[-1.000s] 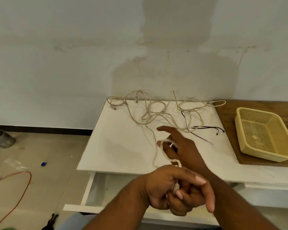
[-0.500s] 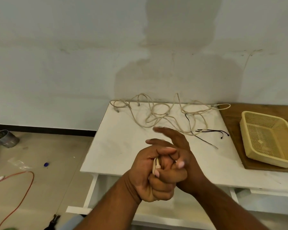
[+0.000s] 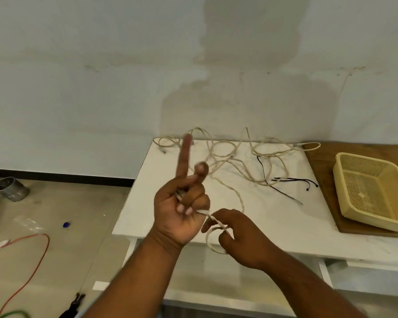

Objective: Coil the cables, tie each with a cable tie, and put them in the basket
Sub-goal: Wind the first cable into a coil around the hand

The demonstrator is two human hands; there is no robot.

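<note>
At lower centre, with the left hand (image 3: 182, 210) clenching the beige braided cable (image 3: 213, 218) and the right hand (image 3: 239, 232) pinching 1 loop, wind even turns, drawing slack off the white tabletop (image 3: 285, 226).

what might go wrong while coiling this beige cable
1. The long beige cable runs back into a tangle at the far edge of the white table; pulling may tighten a knot.
2. The loop in the right hand looks loose and may spring open.
3. The thin black cable ties lie against the tangle and might get dragged along.
</note>
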